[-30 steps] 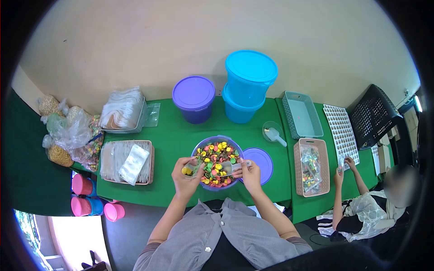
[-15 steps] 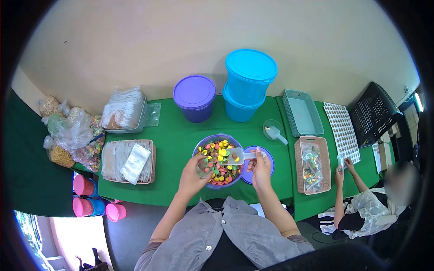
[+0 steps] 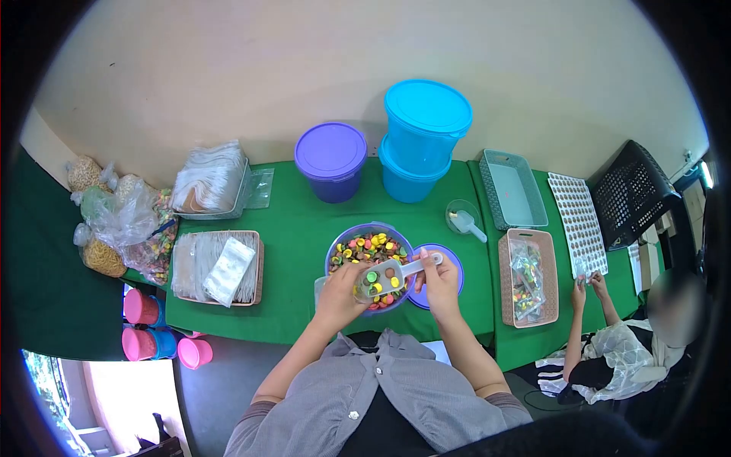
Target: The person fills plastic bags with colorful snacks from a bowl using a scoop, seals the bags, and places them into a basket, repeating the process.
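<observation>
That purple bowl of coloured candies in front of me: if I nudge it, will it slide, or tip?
The purple bowl looks wide, low and nearly full, so it would probably resist tipping and feel heavy for its size. It sits on the green cloth, which likely drags rather than letting it slide freely. The loose candies might shift or spill over the rim if it is pushed sharply.
</observation>
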